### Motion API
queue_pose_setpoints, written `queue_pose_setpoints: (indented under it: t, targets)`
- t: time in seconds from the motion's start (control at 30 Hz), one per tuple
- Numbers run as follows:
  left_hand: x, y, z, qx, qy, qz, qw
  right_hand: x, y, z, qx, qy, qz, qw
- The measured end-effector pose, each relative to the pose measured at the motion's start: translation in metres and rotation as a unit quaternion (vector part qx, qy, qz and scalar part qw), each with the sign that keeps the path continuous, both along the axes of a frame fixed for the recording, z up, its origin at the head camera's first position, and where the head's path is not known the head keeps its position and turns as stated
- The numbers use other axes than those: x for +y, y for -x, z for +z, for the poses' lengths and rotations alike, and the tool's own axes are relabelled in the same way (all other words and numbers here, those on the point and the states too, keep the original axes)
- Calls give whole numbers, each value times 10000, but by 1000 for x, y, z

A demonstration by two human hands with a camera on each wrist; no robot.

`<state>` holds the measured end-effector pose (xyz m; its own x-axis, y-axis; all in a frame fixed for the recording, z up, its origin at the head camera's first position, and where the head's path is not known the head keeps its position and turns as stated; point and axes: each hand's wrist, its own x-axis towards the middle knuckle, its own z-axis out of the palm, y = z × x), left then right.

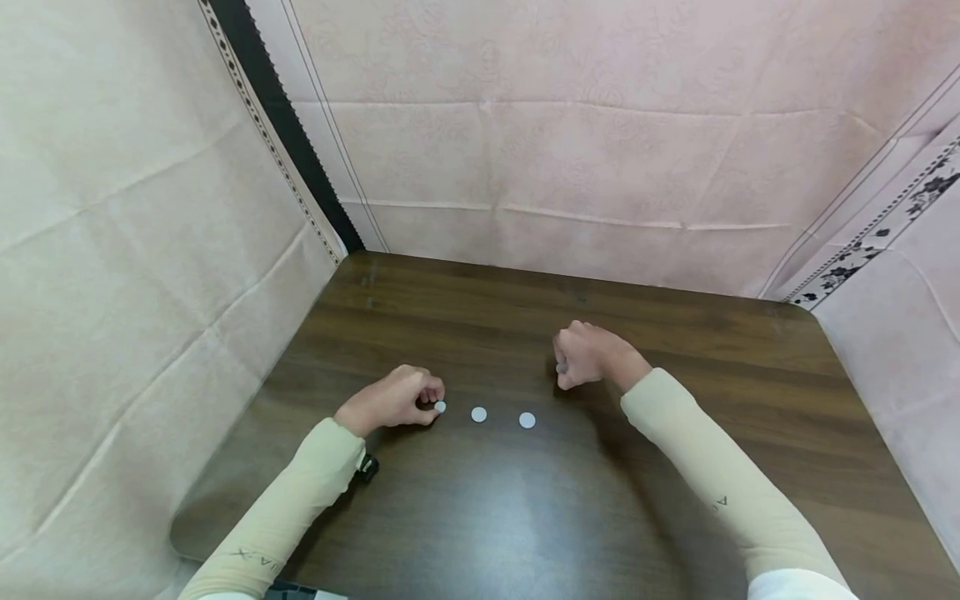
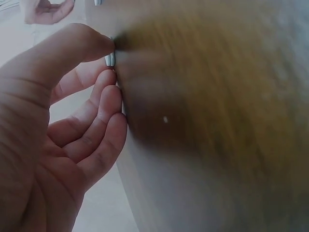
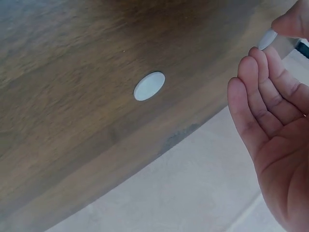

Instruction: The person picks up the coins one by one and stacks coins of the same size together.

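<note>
My left hand is low over the table and pinches a small white round disc between thumb and fingertips. That disc appears edge-on in the left wrist view. To its right, two more white discs lie flat: one close by, the other farther right. Beyond them my right hand grips another pale disc, partly covered by the fingers. The right wrist view shows this disc between thumb and fingertips, with a white disc lying on the wood.
The brown wooden table has rounded corners. Pale fabric hangs behind it and on both sides. A dark object is partly visible at the bottom left edge. A small black device sits at my left wrist.
</note>
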<state>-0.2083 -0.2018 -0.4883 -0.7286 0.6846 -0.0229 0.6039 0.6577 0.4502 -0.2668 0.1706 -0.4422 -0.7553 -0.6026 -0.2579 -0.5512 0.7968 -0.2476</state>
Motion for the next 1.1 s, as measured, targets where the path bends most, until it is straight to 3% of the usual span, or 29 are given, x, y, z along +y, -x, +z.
queue_pose_setpoints:
  t: [0.5, 0.8, 1.1]
  targets:
    - [2, -1, 3, 8, -4, 18, 10000, 14, -42, 2, -51, 239, 293, 9993]
    - [2, -2, 2, -35, -42, 58, 10000, 16, -66, -12, 251, 352, 580, 9974]
    - [3, 0, -1, -29, -76, 45, 10000, 16, -77, -26, 453, 497, 638, 9957]
